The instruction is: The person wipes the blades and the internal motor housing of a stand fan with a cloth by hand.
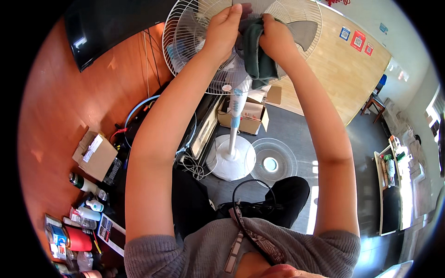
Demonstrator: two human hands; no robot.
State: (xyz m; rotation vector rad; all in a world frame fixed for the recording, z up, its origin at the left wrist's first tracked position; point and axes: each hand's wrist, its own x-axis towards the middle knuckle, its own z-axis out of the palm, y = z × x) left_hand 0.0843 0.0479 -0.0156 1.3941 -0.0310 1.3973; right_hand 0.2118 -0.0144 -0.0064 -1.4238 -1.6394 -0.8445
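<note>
Grey ribbed knit fabric of a short-sleeved top (204, 243) lies closest to the camera, with a patterned strap (259, 241) hanging over it and the legs of black trousers (289, 197) beyond. Both bare forearms stretch up to a white pedestal fan with grey translucent blades (238, 109), which stands on its round base directly ahead, its pole upright between the arms.

The person's right hand (278, 39) pinches a folded dark green cloth (260, 65) at its upper end; the cloth hangs down in front of the blades near the hub. The left hand (223, 30) is raised at the blades just to the left of the cloth, thumb uppermost; its other fingers are mostly hidden, so I cannot tell whether they grip a blade. The hands are near each other but apart.

A round ribbed fan grille with a pale central disc (286, 162) lies flat on the dark grey floor (296, 134), just beside the base. Behind the pole sits an open brown cardboard box (248, 125). On the left, a dark worktop (118, 199) carries a smaller brown carton (95, 155), bottles and a red canister (78, 238).
</note>
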